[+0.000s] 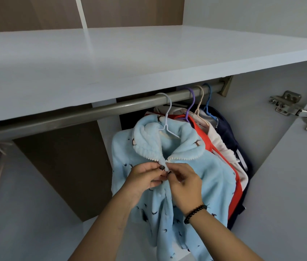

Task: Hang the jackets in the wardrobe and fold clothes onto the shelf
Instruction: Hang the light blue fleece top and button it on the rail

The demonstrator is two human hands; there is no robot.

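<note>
A light blue fleece jacket [201, 178] hung on a white hanger [167, 117] from the metal rail [92, 112] of the wardrobe, directly in front of the person. Both hands met at its front just under the collar: the left hand [145, 176] pinched the left edge of the closure with fingers curled onto the fabric, and the right hand [184, 183] pinched the opposite edge, its fingertips touching those of the left. Whether a button or a snap lay between the fingers could not be told. A black bead bracelet [196, 213] sat on the right wrist.

Just behind the blue jacket, toward the right wall, hung a red garment [222, 153] on a purple hanger [191, 104], a pale pink garment [224, 146] on a beige hanger [200, 102], and a dark navy garment [229, 132] on a blue hanger [208, 102], all packed closely together. The white shelf [130, 68] ran right above the rail. A metal hinge [297, 110] was fixed to the right side panel, well apart from the clothes
</note>
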